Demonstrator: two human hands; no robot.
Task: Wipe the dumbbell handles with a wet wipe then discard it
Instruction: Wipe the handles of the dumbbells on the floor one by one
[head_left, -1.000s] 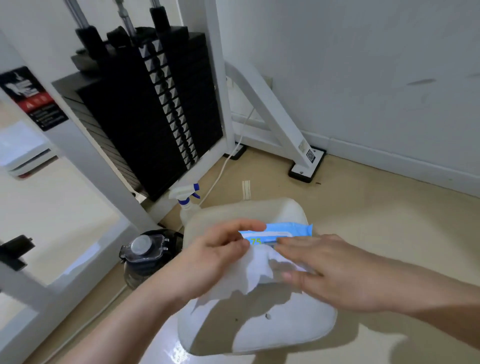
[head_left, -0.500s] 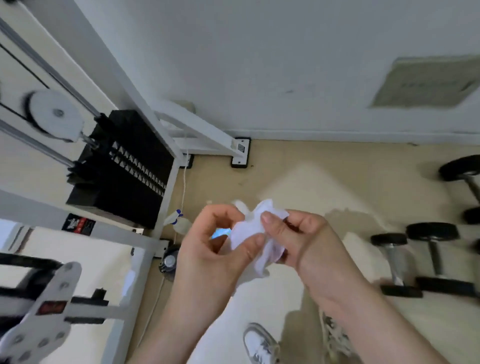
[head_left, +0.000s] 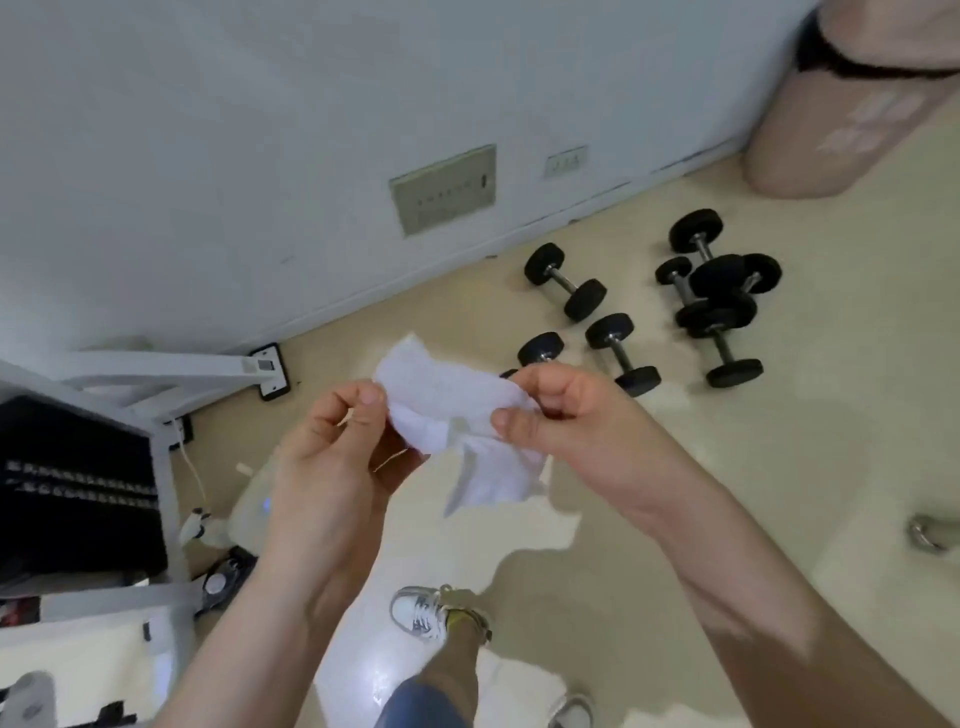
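Where a second earlier the pack had lain beneath both hands, the left hand (head_left: 337, 436) and right hand (head_left: 561, 415) now pinched the freed wet wipe (head_left: 452, 410) between them, so wiping could start; dumbbells (head_left: 623, 348) lay rightward across open floor (head_left: 779, 467), near the wall (head_left: 260, 156).

The wipe (head_left: 457, 410) hangs between both hands, left hand (head_left: 337, 447) at its left edge, right hand (head_left: 561, 415) at its right. Dumbbells (head_left: 649, 306) lie on the floor (head_left: 779, 467) beyond, near the wall (head_left: 260, 156); a weight stack (head_left: 72, 483) stands far left
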